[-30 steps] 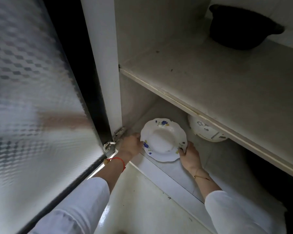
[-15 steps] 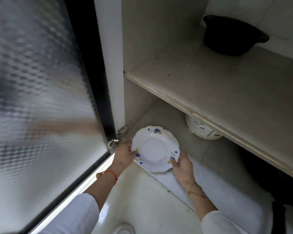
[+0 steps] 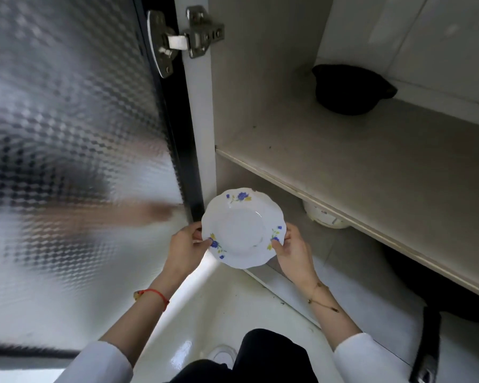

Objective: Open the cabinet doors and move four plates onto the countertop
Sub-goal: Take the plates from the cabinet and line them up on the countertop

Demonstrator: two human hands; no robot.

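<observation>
A white scalloped plate (image 3: 242, 229) with blue and yellow flowers is held in the air in front of the open cabinet, above the floor. My left hand (image 3: 187, 246) grips its left rim and my right hand (image 3: 292, 251) grips its right rim. The frosted glass cabinet door (image 3: 72, 161) stands open on my left, hinged at the cabinet's white side panel (image 3: 195, 128). More white crockery (image 3: 322, 218) sits on the lower shelf, mostly hidden under the middle shelf (image 3: 371, 172).
A black pot (image 3: 349, 88) rests at the back of the middle shelf. Something dark fills the lower right of the cabinet (image 3: 426, 277). Below are the glossy white floor (image 3: 213, 313), my dark trousers and a white shoe (image 3: 223, 355).
Both hands have lifted the plate off the lower shelf and drawn it out of the cabinet towards me. My view has risen, so the door's upper hinge shows.
</observation>
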